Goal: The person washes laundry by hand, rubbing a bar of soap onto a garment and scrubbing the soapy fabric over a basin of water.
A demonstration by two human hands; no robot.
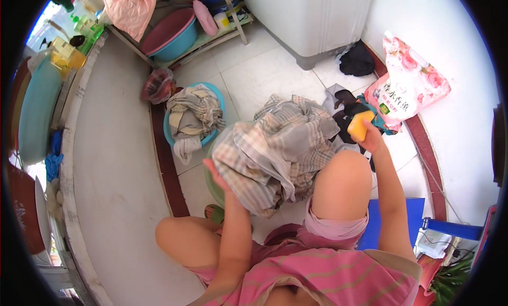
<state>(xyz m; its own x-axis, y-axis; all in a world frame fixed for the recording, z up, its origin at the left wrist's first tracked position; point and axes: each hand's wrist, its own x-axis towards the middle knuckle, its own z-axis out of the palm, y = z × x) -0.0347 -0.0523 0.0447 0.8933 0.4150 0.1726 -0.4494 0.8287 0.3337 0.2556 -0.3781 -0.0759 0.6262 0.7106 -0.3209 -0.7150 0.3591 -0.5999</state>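
A heap of plaid fabric (278, 147) in grey, beige and pale pink lies before me between my knees, spilling over a pale green basin (214, 185). My left hand (219, 175) rests against the near left edge of the fabric, part of it hidden by the folds, so its grip is unclear. To the right of the heap, my right hand (373, 138) holds a yellow bar of soap (360, 125) in the air. Dark and grey garments (345, 107) lie on the tiles behind the soap.
A blue basin (166, 131) with plaid cloth stands left. At right, a pink floral detergent bag (408, 84) leans by the wall. A washing machine (309, 20) and a low shelf (202, 48) with nested basins (170, 34) are ahead. Beside my right arm is a blue panel (393, 218).
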